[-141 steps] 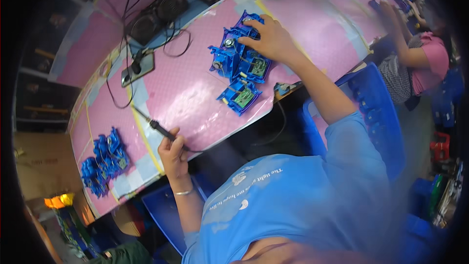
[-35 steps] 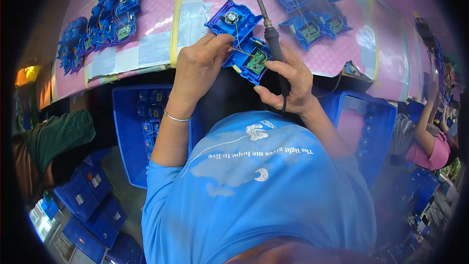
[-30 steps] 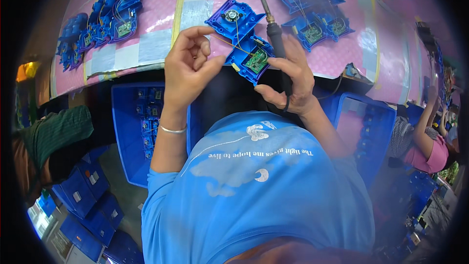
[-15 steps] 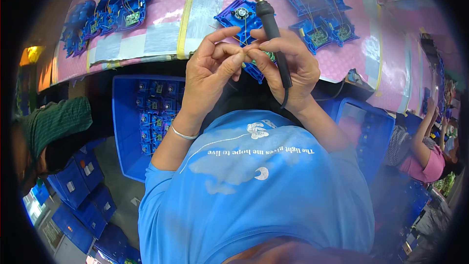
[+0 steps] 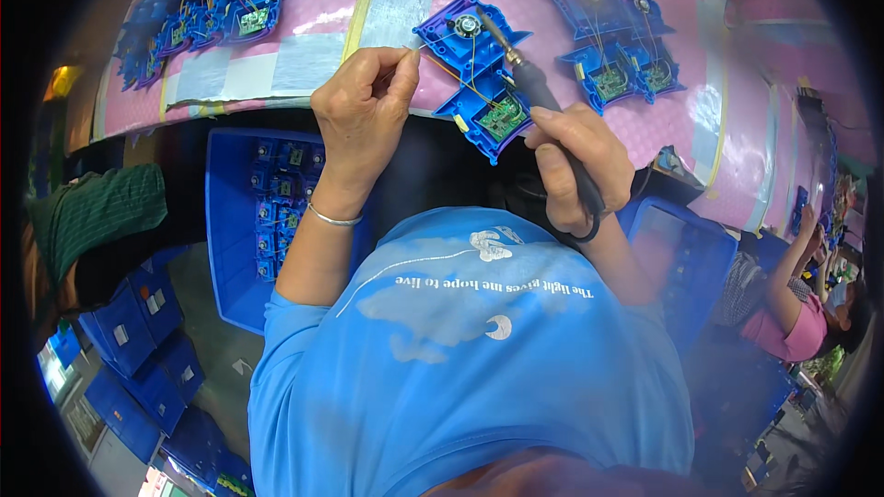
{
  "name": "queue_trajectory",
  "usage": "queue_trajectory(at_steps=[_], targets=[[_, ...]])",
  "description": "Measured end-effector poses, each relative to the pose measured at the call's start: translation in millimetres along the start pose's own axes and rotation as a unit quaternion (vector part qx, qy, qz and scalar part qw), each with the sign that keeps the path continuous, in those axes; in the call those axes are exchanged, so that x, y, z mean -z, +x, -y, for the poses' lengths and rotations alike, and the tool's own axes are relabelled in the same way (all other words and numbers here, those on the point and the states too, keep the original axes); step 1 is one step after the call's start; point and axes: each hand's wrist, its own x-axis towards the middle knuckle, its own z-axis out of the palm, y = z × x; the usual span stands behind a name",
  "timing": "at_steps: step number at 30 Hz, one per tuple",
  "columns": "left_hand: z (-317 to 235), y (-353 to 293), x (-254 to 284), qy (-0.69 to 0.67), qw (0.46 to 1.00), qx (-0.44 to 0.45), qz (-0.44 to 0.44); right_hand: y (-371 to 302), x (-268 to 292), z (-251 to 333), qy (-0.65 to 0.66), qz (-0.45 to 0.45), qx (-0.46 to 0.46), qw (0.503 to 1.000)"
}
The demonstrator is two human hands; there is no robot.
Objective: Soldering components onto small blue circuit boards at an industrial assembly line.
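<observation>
My right hand [image 5: 582, 161] is wrapped round the dark handle of a soldering iron [image 5: 532, 81]. Its metal tip slants up and left over an opened blue plastic housing [image 5: 488, 48], close to the round speaker [image 5: 467, 26]; whether it touches is unclear. To the left of the housing, my left hand [image 5: 364, 103] has thumb and forefinger pinched on a thin wire [image 5: 444, 68] that runs toward the housing. The near half of the housing carries a green circuit board [image 5: 502, 118] and overhangs the table's front edge.
More opened blue housings with wires lie at right [image 5: 612, 37] and in a row at far left [image 5: 249, 0] on the pink-covered table [image 5: 331, 14]. Below the edge stands a blue bin [image 5: 230, 248] of similar parts; another bin [image 5: 686, 248] is at right. Co-workers sit on both sides.
My hands have parted: the left moved left with the wire, the right moved right and down. The soldering iron now tilts over the housing, whose circuit board has come into view.
</observation>
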Motion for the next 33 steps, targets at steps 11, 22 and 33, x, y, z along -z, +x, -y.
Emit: queue_trajectory(at_steps=[11,22,33], targets=[[5,1,-6,0.015,0.998,-0.067,-0.001,-4,-4,-1,-0.021,-0.010,-0.025,0.999],[5,1,-8,0.013,0.997,-0.082,-0.001,-3,-5,-8,-0.009,0.008,-0.031,0.999],[7,4,-9,0.003,0.997,-0.080,0.004,-1,-6,-8,-0.018,0.021,-0.031,0.999]])
